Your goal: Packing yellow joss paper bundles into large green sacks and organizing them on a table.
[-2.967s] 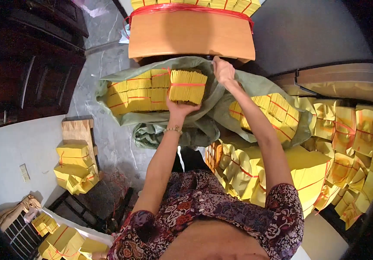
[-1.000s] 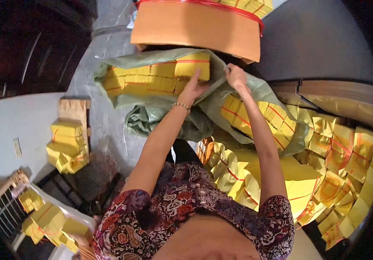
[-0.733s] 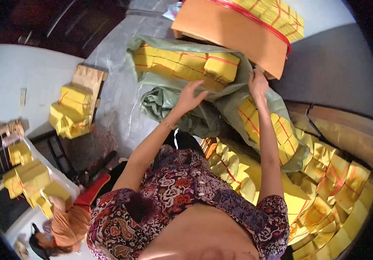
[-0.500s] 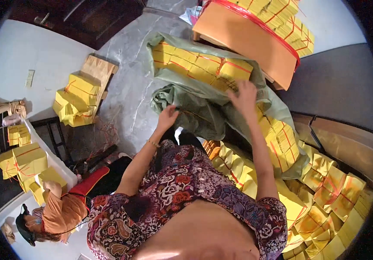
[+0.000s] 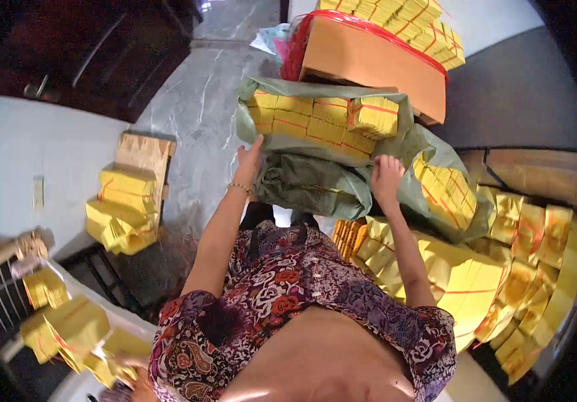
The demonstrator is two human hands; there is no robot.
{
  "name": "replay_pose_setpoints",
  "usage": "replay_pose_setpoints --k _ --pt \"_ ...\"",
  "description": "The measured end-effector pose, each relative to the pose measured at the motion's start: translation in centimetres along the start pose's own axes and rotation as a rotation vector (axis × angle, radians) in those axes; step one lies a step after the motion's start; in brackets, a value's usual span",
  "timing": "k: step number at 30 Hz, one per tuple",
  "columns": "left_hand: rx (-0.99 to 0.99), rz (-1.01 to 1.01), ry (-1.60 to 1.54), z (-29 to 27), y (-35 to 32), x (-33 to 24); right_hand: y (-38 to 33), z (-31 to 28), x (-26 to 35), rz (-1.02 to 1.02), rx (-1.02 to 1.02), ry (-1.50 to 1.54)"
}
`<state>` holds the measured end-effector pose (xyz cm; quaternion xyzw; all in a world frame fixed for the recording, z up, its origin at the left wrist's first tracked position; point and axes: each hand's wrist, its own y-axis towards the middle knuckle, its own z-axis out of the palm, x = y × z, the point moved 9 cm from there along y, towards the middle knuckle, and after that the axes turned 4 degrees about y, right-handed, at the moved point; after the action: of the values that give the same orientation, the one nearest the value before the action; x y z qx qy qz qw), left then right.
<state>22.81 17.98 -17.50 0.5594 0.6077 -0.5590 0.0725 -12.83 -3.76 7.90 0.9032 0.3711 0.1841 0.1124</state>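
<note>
A green woven plastic sack (image 5: 315,184) lies in front of me, its mouth spread wide. Rows of yellow paper bundles (image 5: 295,120), tied with red string, fill it; one bundle (image 5: 375,115) sits higher at the right end. My left hand (image 5: 249,161) is closed at the left end of the sack's near rim, a finger pointing up along it. At the right end of that rim, my right hand (image 5: 387,177) is curled round the plastic. Between my hands the near side of the sack hangs in dark folds.
More yellow bundles (image 5: 446,191) lie on green plastic at right, beside large stacks (image 5: 463,281). An orange-brown box (image 5: 375,63) carrying bundles stands beyond the sack. At left are bundles (image 5: 124,201) by a wooden board (image 5: 144,151), and a co-worker's hand (image 5: 131,362) at other bundles.
My left hand has moved up to the near rim; my right hand has come down off the bundles and closed on the sack. The view has turned, leaving little of the co-worker showing.
</note>
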Motion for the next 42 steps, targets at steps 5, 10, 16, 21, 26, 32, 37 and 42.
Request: replay_pose_setpoints --k 5,10,16,21,26,32,37,42 --pt "0.483 -0.216 -0.521 3.6 2.6 -3.2 -3.4 -0.3 5.9 0.235 -0.275 0.013" --pt "0.56 -0.22 -0.45 3.6 3.6 -3.6 -10.9 14.9 6.5 1.005 0.019 0.886" --pt "0.367 -0.143 -0.333 -1.4 0.3 -6.1 -8.0 22.6 17.5 1.594 0.408 1.752" --pt "0.318 -0.074 -0.276 -5.3 -1.1 -7.8 -6.1 26.5 18.9 1.696 0.268 1.872" --pt "0.415 -0.009 -0.143 -6.3 0.2 -10.2 -5.7 24.5 19.5 1.561 0.106 1.995" --pt "0.474 -0.001 -0.076 -6.1 6.0 -12.9 -5.8 21.5 22.5 1.565 -0.002 1.91" --pt "0.572 0.133 0.169 -4.2 9.2 -16.9 -6.5 25.9 27.6 1.632 -0.039 1.932" --pt "0.533 0.428 0.456 -1.9 19.1 -19.6 -3.8 26.9 31.4 1.645 -0.248 1.929"
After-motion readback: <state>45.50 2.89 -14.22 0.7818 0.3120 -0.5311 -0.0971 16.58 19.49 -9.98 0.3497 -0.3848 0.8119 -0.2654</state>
